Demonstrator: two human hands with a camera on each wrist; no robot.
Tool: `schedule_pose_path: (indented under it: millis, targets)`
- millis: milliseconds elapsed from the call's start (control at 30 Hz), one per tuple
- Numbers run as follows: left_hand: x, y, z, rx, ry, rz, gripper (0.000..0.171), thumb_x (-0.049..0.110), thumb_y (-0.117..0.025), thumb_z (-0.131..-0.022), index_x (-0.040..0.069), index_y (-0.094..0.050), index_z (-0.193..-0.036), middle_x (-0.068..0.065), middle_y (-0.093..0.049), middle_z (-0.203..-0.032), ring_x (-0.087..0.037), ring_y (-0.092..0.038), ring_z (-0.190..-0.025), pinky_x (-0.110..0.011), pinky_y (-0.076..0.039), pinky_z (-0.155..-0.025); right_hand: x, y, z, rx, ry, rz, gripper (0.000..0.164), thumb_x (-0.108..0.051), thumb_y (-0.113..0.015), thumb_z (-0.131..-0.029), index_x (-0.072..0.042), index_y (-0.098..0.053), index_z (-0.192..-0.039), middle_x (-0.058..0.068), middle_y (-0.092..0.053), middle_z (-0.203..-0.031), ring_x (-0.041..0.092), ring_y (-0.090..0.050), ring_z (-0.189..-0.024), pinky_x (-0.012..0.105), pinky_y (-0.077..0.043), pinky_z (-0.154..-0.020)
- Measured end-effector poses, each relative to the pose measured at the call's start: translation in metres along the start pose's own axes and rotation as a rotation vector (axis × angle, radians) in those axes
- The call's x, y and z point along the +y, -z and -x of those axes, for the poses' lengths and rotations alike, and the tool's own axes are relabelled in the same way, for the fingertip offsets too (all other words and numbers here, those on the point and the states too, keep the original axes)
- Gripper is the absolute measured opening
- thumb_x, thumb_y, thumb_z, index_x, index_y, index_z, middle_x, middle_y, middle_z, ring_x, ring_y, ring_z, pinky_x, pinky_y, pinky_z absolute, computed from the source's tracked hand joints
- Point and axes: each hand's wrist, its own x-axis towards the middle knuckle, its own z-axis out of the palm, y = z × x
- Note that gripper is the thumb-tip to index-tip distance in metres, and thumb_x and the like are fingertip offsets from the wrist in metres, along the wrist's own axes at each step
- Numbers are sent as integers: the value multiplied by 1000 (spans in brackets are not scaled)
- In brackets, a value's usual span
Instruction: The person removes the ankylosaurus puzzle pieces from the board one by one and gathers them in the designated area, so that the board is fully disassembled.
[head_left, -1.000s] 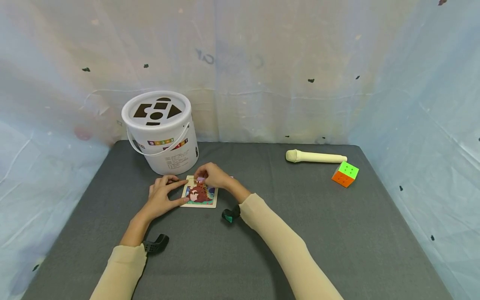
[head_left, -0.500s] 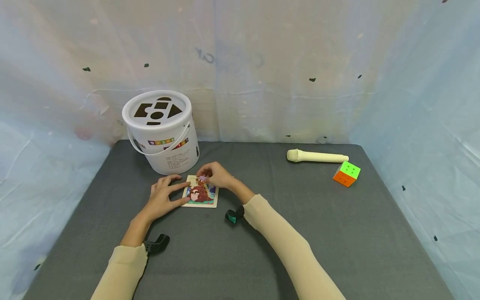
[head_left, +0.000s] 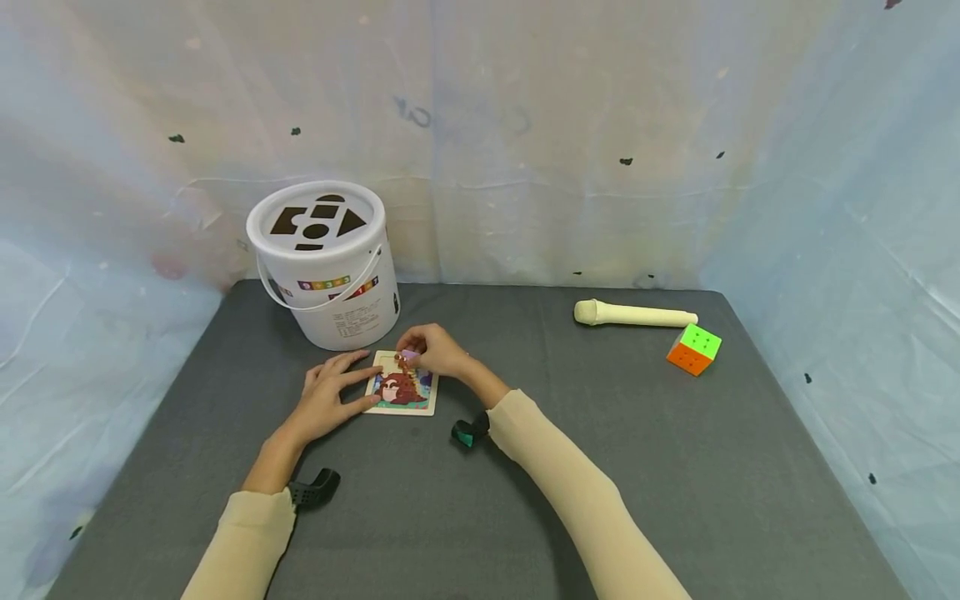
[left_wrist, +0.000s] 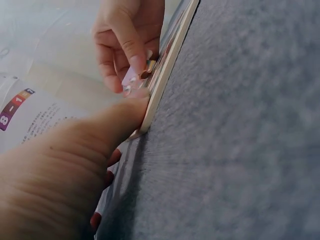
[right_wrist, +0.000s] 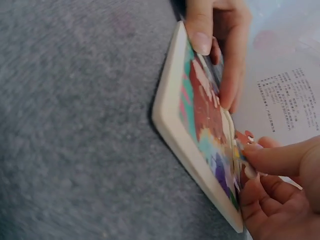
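A jigsaw puzzle (head_left: 408, 412) with a reddish-brown cartoon animal in a pale wooden frame lies flat on the grey table. My left hand (head_left: 326, 402) has its fingers spread beside it, thumb on the lower left part and index fingertip on the upper left. In the right wrist view, the left thumb (right_wrist: 202, 42) rests on the picture. At the puzzle's upper edge my right hand (head_left: 438, 352) pinches a jigsaw piece (left_wrist: 131, 77) with pink-purple colouring. The piece (right_wrist: 244, 140) stands tilted over the board between thumb and fingers, partly hidden by them.
Just behind the hands stands a white bucket (head_left: 341, 325) with a handle and a lid of shaped holes. At the back right lie a cream toy microphone (head_left: 637, 314) and a cube puzzle (head_left: 693, 350) with green and orange faces. Plastic sheeting (head_left: 495, 225) surrounds the table.
My right hand has shifted slightly right along the puzzle's upper edge, still pinching the jigsaw piece. The left index fingertip has slid slightly down and right on the puzzle.
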Motion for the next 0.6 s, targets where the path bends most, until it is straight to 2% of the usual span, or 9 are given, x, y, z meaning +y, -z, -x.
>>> schedule_pose_path:
  millis: [167, 267, 333, 433, 600]
  targets:
    - [1, -5, 5, -2, -24, -31, 55, 38, -71, -93, 13, -60, -140, -15, -42, -153, -40, -30, -141, -69, -15, -104, 5, 6, 2, 26, 28, -96, 22, 3, -71, -89, 1, -71, -111, 9, -69, -100, 15, -61, -83, 24, -51, -78]
    - [3, -8, 7, 1, -28, -56, 55, 38, -68, -95, 12, -58, -142, -15, -42, -154, -39, -29, -142, -68, -15, -106, 6, 14, 7, 50, 11, -146, 24, 1, -72, -89, 0, -71, -113, 7, -68, -105, 16, -62, -86, 27, -52, -76]
    - [4, -9, 9, 4, -26, -64, 55, 38, -67, -96, 12, -57, -143, -14, -41, -155, -38, -29, -143, -67, -14, -107, 8, 23, 12, 62, 0, -164, 25, 0, -71, -91, -1, -71, -115, 8, -68, -110, 18, -64, -87, 29, -53, -72]
    - [6, -10, 10, 11, -20, -69, 55, 37, -67, -95, 12, -57, -143, -13, -41, -155, -38, -28, -144, -67, -14, -108, 9, 41, 23, 50, -5, -172, 27, 1, -69, -92, 0, -69, -119, 13, -66, -118, 24, -65, -96, 32, -55, -75]
    - [5, -9, 10, 31, -37, -80, 56, 37, -70, -93, 12, -58, -142, -15, -43, -153, -39, -30, -143, -67, -14, -108, 19, 69, 45, 22, -20, -168, 27, 3, -66, -94, 3, -66, -121, 15, -64, -112, 29, -66, -90, 39, -56, -74]
